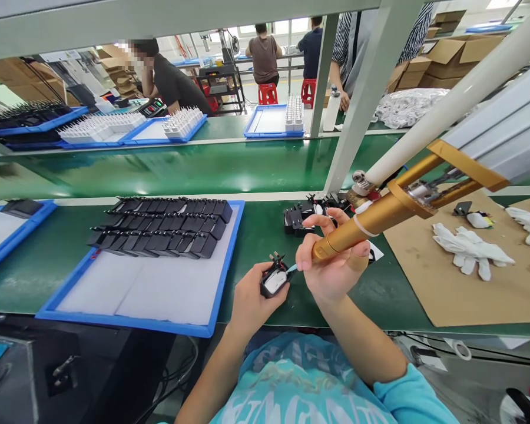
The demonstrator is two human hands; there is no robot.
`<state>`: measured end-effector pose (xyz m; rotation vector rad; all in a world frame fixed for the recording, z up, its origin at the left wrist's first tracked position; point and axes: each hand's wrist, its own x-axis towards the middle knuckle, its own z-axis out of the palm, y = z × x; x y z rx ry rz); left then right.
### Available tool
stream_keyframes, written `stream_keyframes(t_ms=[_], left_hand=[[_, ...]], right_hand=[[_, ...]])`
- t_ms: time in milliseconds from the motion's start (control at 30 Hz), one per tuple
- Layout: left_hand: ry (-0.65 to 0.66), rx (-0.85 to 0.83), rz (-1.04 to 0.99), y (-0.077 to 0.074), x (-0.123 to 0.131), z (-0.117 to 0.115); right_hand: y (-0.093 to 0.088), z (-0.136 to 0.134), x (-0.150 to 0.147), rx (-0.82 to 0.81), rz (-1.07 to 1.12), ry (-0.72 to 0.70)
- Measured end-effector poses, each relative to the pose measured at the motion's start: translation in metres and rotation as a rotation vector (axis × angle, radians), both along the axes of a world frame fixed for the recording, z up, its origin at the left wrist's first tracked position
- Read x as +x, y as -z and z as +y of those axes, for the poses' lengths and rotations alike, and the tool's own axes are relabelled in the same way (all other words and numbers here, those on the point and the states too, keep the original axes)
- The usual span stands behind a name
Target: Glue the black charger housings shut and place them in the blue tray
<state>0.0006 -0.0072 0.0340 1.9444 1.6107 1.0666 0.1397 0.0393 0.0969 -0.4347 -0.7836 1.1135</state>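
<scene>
The left hand [251,301] grips a small black plug [274,279], likely light and rigid, best held by its sides; the right hand [335,268], just beside, wraps a gold dispensing gun [375,218].

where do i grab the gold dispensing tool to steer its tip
Grip the gold dispensing tool low on its narrow round barrel, just behind the tip at the small black plug, coming from the right as the right hand does. It slants down from upper right, widening into a bracket there.
</scene>
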Motion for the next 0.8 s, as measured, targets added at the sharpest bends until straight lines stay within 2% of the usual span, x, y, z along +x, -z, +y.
stream_keyframes(t_ms=[267, 500, 800], left_hand=[[0.002, -0.039, -0.007, 0.012, 0.007, 0.005], [0.012, -0.026, -0.080, 0.006, 0.022, 0.009], [0.027, 0.050, -0.125, 0.008, 0.027, 0.010]], right_hand=[[-0.003, -0.001, -0.004, -0.001, 0.022, -0.018], [-0.004, -0.004, -0.010, 0.037, 0.033, -0.054], [-0.004, -0.006, -0.009, 0.066, 0.058, -0.105]])
